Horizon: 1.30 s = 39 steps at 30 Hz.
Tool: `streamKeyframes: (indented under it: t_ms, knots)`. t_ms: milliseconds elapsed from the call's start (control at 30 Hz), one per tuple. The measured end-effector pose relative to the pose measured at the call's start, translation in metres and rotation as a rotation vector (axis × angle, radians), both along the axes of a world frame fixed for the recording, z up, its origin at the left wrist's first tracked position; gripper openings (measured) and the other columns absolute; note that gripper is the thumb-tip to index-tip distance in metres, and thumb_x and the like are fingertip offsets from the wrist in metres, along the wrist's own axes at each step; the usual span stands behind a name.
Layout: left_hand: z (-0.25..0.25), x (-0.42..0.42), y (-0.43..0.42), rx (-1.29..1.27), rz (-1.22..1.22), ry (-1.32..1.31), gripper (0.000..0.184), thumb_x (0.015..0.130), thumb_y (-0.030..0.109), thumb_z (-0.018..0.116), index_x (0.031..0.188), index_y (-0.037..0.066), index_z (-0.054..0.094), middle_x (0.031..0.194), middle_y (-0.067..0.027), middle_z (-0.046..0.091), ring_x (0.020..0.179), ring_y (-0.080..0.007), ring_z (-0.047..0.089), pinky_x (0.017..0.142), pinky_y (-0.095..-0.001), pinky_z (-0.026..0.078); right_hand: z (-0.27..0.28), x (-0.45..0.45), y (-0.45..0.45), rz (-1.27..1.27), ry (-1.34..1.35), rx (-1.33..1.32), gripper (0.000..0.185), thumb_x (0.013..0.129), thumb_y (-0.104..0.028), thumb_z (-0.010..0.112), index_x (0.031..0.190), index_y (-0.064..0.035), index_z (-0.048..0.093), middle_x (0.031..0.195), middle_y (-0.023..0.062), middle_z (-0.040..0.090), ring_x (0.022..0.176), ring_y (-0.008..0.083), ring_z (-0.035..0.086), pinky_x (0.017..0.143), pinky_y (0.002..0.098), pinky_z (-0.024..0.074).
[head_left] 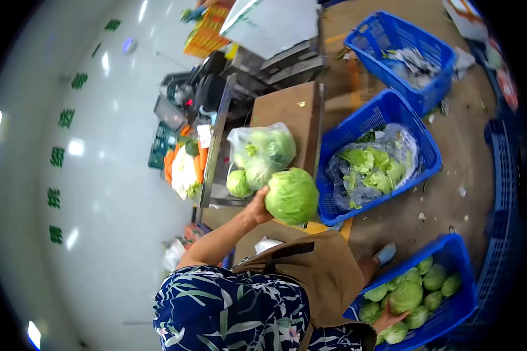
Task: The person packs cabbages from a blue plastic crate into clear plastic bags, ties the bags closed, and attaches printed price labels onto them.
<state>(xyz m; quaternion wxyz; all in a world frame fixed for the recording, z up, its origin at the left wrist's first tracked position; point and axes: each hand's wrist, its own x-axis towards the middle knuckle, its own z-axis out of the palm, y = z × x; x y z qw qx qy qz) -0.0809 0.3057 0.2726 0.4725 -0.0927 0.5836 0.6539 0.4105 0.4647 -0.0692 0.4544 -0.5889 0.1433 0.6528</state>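
Observation:
My left hand (259, 206) grips a round green cabbage (291, 196) from its side, holding it by the near end of the work table. Beyond it, a clear plastic bag (278, 133) with several cabbages rests on the table, and a cabbage (238, 183) shows at the bag's near end. My right hand (390, 317) reaches down into a blue crate (467, 292) full of cabbages. Its fingers curl against a large cabbage (405, 297) there; part of the hand's grip is hidden.
A blue crate (425, 153) holds loose leaves and plastic film. Behind it stands another blue crate (373, 29) with crumpled wrap. Carrots (168, 165) and a pale vegetable (183, 174) lie past the table. A co-worker's gloved hand (192, 14) is near an orange crate (208, 32).

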Motion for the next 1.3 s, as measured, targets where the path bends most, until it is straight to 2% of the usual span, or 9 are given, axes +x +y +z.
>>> streamKeyframes:
  t_ms: [200,467,600,700,767,933,1067,1167,1300]
  knots:
    - [0.038,-0.081,-0.189,-0.015,0.369,0.275,0.088,0.067,0.064,0.063,0.137,0.018,0.035,0.135,-0.0114,0.044,0.122,-0.0308,0.045,0.100,-0.0540,0.035,0.087,-0.080,-0.045,0.449,0.249,0.098,0.074,0.072,-0.055,0.065,0.134,-0.0232,0.040,0.135,0.0056,0.042,0.125,0.0333,0.038,0.095,0.0605,0.0364]
    - [-0.042,-0.182,-0.240,0.045,0.749,0.203,0.077,0.076,0.058,0.059,0.138,0.020,0.032,0.134,-0.0135,0.043,0.117,-0.0387,0.046,0.090,-0.0684,0.032,0.171,-0.184,-0.057,0.778,0.417,0.349,0.077,0.074,-0.055,0.064,0.135,-0.0151,0.039,0.136,0.0100,0.042,0.123,0.0329,0.040,0.093,0.0570,0.0379]
    - [-0.050,-0.221,-0.230,0.113,0.834,0.272,0.092,0.070,0.041,0.076,0.142,0.019,0.022,0.132,-0.0139,0.043,0.115,-0.0354,0.046,0.085,-0.0659,0.037,0.212,-0.241,-0.081,0.745,0.356,0.332,0.076,0.076,-0.053,0.063,0.137,-0.0165,0.037,0.140,0.0102,0.038,0.125,0.0336,0.038,0.096,0.0593,0.0354]
    - [-0.047,-0.231,-0.198,0.161,0.918,0.283,0.090,0.072,0.040,0.076,0.142,0.015,0.025,0.133,-0.0155,0.042,0.118,-0.0308,0.045,0.093,-0.0511,0.039,0.210,-0.265,-0.093,0.780,0.316,0.290,0.075,0.074,-0.056,0.061,0.136,-0.0198,0.039,0.136,0.0081,0.044,0.122,0.0359,0.043,0.087,0.0621,0.0420]
    - [-0.090,-0.247,-0.184,0.028,0.799,0.495,0.087,0.073,0.044,0.073,0.140,0.010,0.029,0.136,-0.0173,0.039,0.120,-0.0309,0.044,0.097,-0.0438,0.037,0.204,-0.275,-0.098,0.880,0.396,0.335,0.076,0.075,-0.057,0.061,0.137,-0.0198,0.037,0.138,0.0081,0.041,0.123,0.0351,0.042,0.089,0.0615,0.0411]
    - [-0.067,-0.261,-0.195,-0.377,0.303,0.702,0.084,0.079,0.056,0.060,0.134,-0.002,0.035,0.134,-0.0249,0.041,0.124,-0.0354,0.041,0.103,-0.0386,0.032,0.209,-0.293,-0.119,0.989,0.430,0.315,0.075,0.076,-0.056,0.061,0.137,-0.0196,0.037,0.139,0.0076,0.040,0.123,0.0349,0.041,0.089,0.0585,0.0414]
    - [-0.062,-0.256,-0.199,-0.698,0.263,0.849,0.072,0.083,0.046,0.059,0.131,-0.003,0.038,0.122,-0.0227,0.052,0.116,-0.0318,0.049,0.098,-0.0375,0.037,0.213,-0.306,-0.125,1.010,0.424,0.343,0.069,0.077,-0.053,0.060,0.131,-0.0159,0.043,0.132,0.0090,0.046,0.116,0.0338,0.047,0.085,0.0547,0.0435]
    - [0.019,-0.231,-0.185,-0.285,0.570,0.770,0.053,0.089,0.031,0.056,0.128,-0.001,0.041,0.113,-0.0163,0.057,0.105,-0.0238,0.054,0.092,-0.0333,0.041,0.221,-0.306,-0.125,0.975,0.384,0.332,0.064,0.077,-0.050,0.061,0.127,-0.0126,0.048,0.126,0.0102,0.051,0.110,0.0327,0.051,0.083,0.0515,0.0446]
    - [0.195,-0.163,-0.155,0.373,0.222,0.710,0.035,0.094,0.014,0.049,0.126,0.003,0.044,0.106,-0.0068,0.059,0.102,-0.0127,0.052,0.091,-0.0285,0.040,0.224,-0.295,-0.114,0.956,0.321,0.291,0.061,0.077,-0.049,0.062,0.124,-0.0117,0.050,0.123,0.0105,0.052,0.107,0.0321,0.052,0.082,0.0502,0.0449]
